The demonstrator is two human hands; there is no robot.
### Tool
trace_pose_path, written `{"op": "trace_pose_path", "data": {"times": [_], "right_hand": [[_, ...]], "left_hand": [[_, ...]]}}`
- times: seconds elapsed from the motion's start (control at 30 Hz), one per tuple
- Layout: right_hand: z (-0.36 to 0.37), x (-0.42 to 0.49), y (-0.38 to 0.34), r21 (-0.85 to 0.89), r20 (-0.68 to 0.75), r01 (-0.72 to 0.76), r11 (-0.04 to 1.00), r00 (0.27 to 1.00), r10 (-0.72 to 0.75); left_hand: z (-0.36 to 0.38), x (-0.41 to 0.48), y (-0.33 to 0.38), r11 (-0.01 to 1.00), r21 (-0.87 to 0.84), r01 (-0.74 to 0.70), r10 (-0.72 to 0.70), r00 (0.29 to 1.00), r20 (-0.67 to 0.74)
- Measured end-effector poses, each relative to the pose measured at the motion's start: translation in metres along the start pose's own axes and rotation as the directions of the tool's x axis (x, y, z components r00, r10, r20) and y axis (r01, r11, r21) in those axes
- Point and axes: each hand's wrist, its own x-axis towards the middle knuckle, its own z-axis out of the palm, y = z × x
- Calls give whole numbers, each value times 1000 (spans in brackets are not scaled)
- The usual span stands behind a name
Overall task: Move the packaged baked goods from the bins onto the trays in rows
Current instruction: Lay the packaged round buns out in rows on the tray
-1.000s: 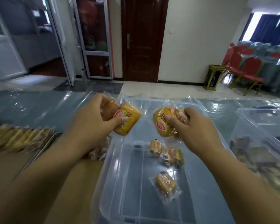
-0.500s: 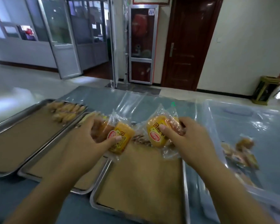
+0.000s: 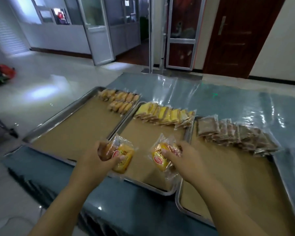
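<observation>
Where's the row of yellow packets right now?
In the head view, the yellow packets lie across the far end of the middle tray, between the left tray's orange buns and the right tray's brown packets.

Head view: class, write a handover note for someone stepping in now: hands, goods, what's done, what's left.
Left hand grips a yellow packaged cake; right hand grips a second packaged cake, both over the near part of the middle tray.
Done: golden packets in the far corner of the left tray; a row of yellow packets across the middle tray's far end; a row of brown packets in the right tray.
Left: lay both cakes in a row, then fill the bare tray space. Bins out of view.
</observation>
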Motion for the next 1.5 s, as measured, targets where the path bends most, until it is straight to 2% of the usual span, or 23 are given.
{"op": "trace_pose_path", "data": {"times": [0.07, 0.33, 0.53, 0.67, 0.83, 1.0, 1.1, 1.23, 1.37, 1.5], "right_hand": [[28, 21, -4, -15, 12, -37, 999, 999, 37], [127, 111, -55, -51, 67, -121, 991, 990, 124], [174, 156, -93, -137, 127, -118, 984, 983, 136], [200, 186, -114, -167, 97, -151, 974, 981, 169], [243, 226, -145, -185, -25, -240, 953, 971, 240], [296, 271, -188, -191, -150, -301, 934, 950, 276], [321, 304, -208, -196, -205, -319, 927, 938, 279], [340, 346, -221, -157, -248, -363, 919, 915, 319], [355, 381, -223, -150, -299, -348, 926, 908, 293], [365, 409, -218, -117, -252, -350, 930, 916, 313]], "left_hand": [[-12, 20, -20, 999, 32, 19, -19, 1000, -20], [-52, 115, -91, 994, 7, 108, -109, 992, 60], [-80, 175, -130, 980, -13, 200, -198, 977, 77], [-92, 222, -161, 978, -31, 207, -202, 973, 112], [-102, 290, -188, 985, -59, 160, -151, 979, 137], [-114, 366, -210, 996, 74, 51, -66, 976, 209], [-112, 406, -217, 997, 76, 20, -40, 961, 275], [-108, 451, -217, 996, 43, -75, 58, 950, 305], [-97, 487, -216, 992, -9, -122, 117, 925, 361], [-81, 514, -220, 987, 47, -157, 126, 910, 394]]}}
